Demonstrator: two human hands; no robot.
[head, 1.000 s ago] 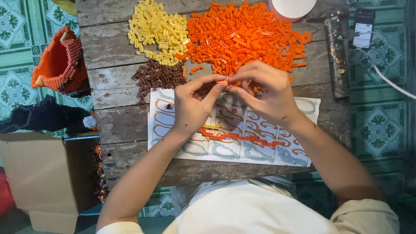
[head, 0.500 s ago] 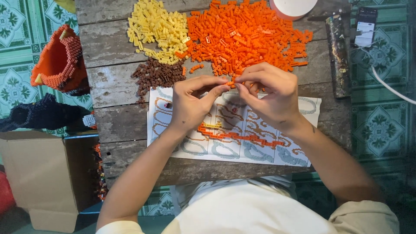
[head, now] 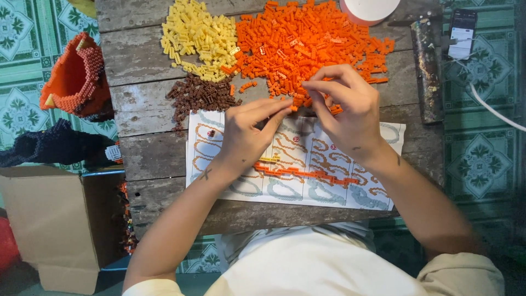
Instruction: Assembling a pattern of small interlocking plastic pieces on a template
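Apparently both the left hand (head: 246, 134) and right hand (head: 345, 107) pinch tiny orange bricks (head: 298, 101).

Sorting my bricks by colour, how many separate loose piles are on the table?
3: a yellow pile at top left, an orange pile beside it, and a brown pile below the yellow. The hands may hide more.

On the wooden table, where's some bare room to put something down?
Bare planks show left of the instruction sheet, below the brown bricks, and along the table front edge under the sheet. The top left corner beside the yellow bricks is also free. The orange pile and both hands crowd the middle.
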